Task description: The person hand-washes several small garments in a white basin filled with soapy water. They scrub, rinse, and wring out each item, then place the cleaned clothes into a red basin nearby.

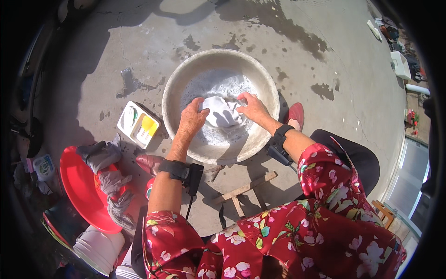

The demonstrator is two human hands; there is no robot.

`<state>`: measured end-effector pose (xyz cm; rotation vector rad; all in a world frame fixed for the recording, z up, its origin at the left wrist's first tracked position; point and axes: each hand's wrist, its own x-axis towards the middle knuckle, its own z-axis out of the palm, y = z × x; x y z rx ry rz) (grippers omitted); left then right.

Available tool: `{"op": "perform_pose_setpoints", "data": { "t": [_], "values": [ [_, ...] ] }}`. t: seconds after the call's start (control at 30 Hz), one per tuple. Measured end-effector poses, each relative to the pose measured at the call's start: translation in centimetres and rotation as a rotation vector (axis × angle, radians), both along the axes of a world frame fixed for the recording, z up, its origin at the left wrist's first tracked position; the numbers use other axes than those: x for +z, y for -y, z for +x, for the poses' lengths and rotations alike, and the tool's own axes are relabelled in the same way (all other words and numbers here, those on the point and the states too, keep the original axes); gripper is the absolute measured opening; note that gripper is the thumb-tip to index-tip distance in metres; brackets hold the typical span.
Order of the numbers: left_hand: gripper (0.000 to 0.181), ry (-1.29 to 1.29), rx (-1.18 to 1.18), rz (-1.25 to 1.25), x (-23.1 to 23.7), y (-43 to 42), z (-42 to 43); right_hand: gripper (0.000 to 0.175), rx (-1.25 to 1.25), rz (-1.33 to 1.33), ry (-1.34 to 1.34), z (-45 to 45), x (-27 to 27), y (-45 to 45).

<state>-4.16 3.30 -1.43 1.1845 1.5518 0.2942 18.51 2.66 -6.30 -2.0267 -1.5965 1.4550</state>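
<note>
A wet white cloth lies bunched in soapy water inside a wide round basin. At the cloth's left edge is my left hand, with thumb and forefinger taking hold of the fabric. My right hand pinches the opposite edge between thumb and fingers. The hands are a short way apart, above the suds, and their shadows fall across the cloth. Fingertips of both hands are partly hidden by folds and foam.
Left of the basin sits a white two-part tray with a yellow item. A red plastic basin with grey wrung cloths over its rim stands lower left, by a white bucket. A wooden frame lies on the concrete near me.
</note>
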Motion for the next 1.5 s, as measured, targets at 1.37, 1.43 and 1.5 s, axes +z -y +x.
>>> {"op": "perform_pose_setpoints", "data": {
  "t": [1.37,1.43,1.5],
  "values": [
    [0.037,-0.332,0.329,0.392,-8.2,2.1,0.5,0.014,0.091,0.309,-0.235,-5.0,-1.0,1.4],
    [0.049,-0.352,0.061,0.138,-8.5,2.8,-0.1,0.03,0.133,0.276,0.151,-3.2,-1.8,1.8],
    [0.051,-0.385,0.115,0.14,-8.7,3.5,0.4,0.034,-0.108,0.062,0.33,-2.1,-2.6,2.5]
  ]
}}
